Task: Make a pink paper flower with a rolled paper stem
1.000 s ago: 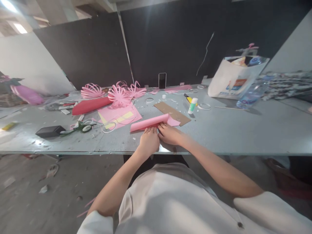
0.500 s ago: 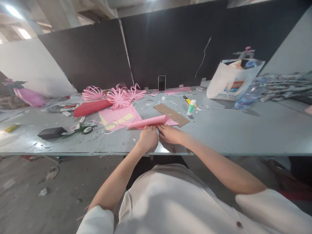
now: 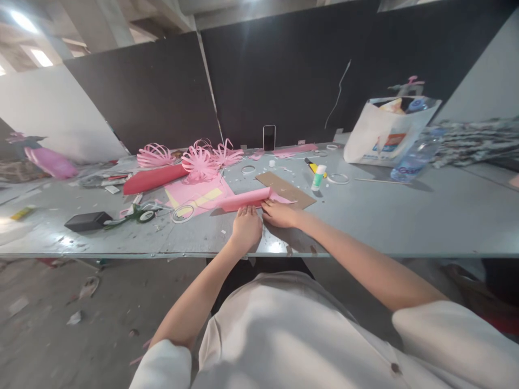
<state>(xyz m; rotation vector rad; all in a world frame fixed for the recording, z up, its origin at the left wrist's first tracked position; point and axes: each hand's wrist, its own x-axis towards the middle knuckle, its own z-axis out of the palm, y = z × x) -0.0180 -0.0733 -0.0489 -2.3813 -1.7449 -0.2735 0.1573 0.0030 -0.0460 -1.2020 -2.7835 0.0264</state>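
Observation:
A sheet of pink paper (image 3: pixel 246 199) lies in front of me, rolled or folded over along its length, with a pointed flap at its right end. My left hand (image 3: pixel 247 227) is closed, its fingertips on the paper's near edge. Beside it, my right hand (image 3: pixel 280 213) grips the same edge with bent fingers, nearer the right end. The thumbs are mostly hidden. Partly under the paper's right side is a brown cardboard strip (image 3: pixel 279 185). Behind and to the left lie flat pink sheets (image 3: pixel 184 190) with a yellow strip.
Pink paper-strip loops (image 3: pixel 199 162) and a red paper piece (image 3: pixel 154 180) sit back left. Scissors (image 3: pixel 141 214) and a black block (image 3: pixel 87 221) are at left. A glue stick (image 3: pixel 318 178), yellow cutter (image 3: pixel 313 166), phone (image 3: pixel 269 138), plastic bottle (image 3: pixel 414 161) and white bag (image 3: pixel 385 138) stand beyond.
The pink paper's roll has shifted and its left end lies further right. My right hand has moved slightly along the near edge; the left hand has stayed nearly in place.

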